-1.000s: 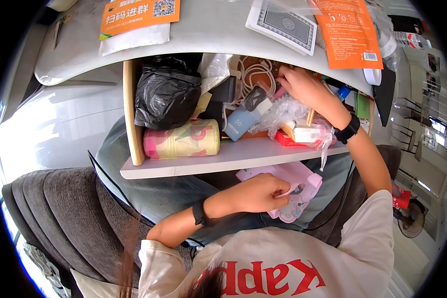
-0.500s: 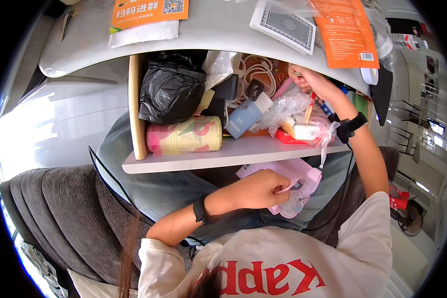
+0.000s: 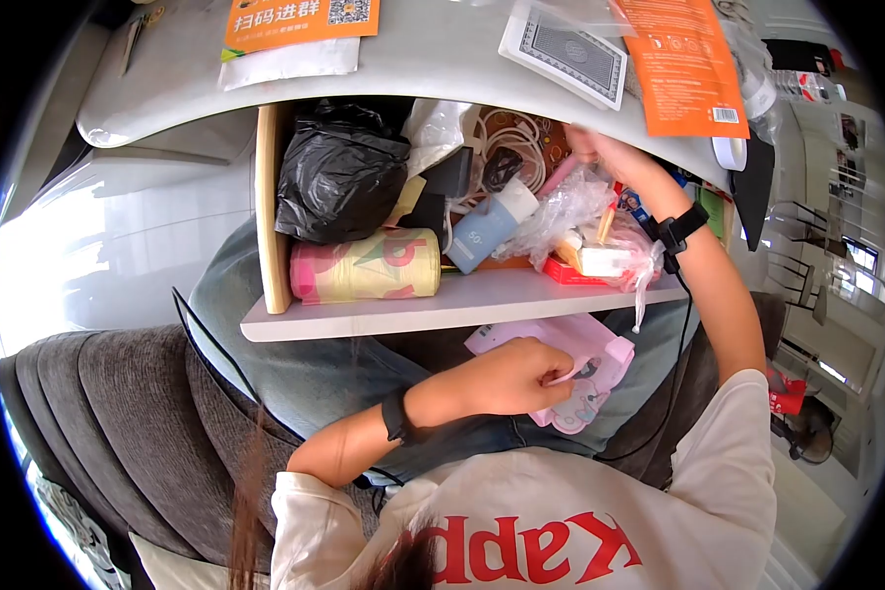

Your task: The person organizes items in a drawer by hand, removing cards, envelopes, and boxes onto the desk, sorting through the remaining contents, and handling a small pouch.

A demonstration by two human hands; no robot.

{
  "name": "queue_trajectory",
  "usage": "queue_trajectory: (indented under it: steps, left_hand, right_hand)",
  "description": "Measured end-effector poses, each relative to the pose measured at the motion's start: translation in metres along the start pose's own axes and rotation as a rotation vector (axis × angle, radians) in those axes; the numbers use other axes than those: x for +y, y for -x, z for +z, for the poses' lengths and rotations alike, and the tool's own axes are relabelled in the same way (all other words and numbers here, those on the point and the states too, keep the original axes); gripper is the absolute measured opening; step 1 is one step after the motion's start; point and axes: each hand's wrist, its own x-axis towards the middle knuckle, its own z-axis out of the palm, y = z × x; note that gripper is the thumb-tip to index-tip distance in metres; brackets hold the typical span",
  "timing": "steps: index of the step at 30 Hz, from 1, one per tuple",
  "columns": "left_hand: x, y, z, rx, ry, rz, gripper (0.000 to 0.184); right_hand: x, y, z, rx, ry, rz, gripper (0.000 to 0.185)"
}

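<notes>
My left hand (image 3: 529, 377) pinches the edge of a pink patterned bag (image 3: 590, 379) above my lap, below the drawer front. My right hand (image 3: 600, 149) reaches into the back right of the open drawer (image 3: 462, 317), partly under the tabletop; its fingers are blurred and partly hidden. Beside it lie a pink item (image 3: 560, 172), clear plastic wrap (image 3: 570, 208) and a coiled white cable (image 3: 511, 143). A blue tube (image 3: 487, 231) rests in the drawer's middle, left of a red box (image 3: 572, 273).
Left in the drawer are a black plastic bag (image 3: 342, 177) and a yellow-pink roll (image 3: 369, 265). On the tabletop (image 3: 442, 74) lie a card pack (image 3: 570, 51), an orange packet (image 3: 683, 69) and an orange QR card (image 3: 300, 20). A black cord (image 3: 674, 393) hangs at the right.
My right hand has shifted about within the back right of the drawer, and its fingers now reach farther under the tabletop edge. My left hand keeps its hold on the pink bag.
</notes>
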Motion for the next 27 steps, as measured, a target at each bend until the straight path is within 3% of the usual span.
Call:
queue_trajectory:
  steps: [3,7,13,19,22,27]
  left_hand:
    - [-0.001,0.0,0.0,-0.001,0.008,0.015,0.028]
    - [-0.002,-0.001,0.001,-0.009,0.004,0.015,0.028]
    - [-0.001,0.0,0.001,0.01,0.005,0.011,0.027]
    - [-0.001,-0.001,0.003,0.007,0.02,0.012,0.026]
    - [-0.005,0.0,0.005,0.027,0.006,0.042,0.027]
    - [-0.002,0.001,0.003,0.019,-0.004,0.045,0.027]
  right_hand:
    - [0.014,-0.016,0.027,0.458,0.684,-0.595,0.031]
    - [0.007,-0.018,0.046,0.48,1.077,-0.538,0.035]
    - [-0.008,-0.007,0.04,0.524,1.29,-0.453,0.033]
    - [-0.006,-0.022,0.043,0.494,1.405,-0.631,0.032]
    - [-0.006,-0.027,0.044,0.464,1.383,-0.548,0.03]
    - [0.0,-0.027,0.038,0.467,1.31,-0.617,0.028]
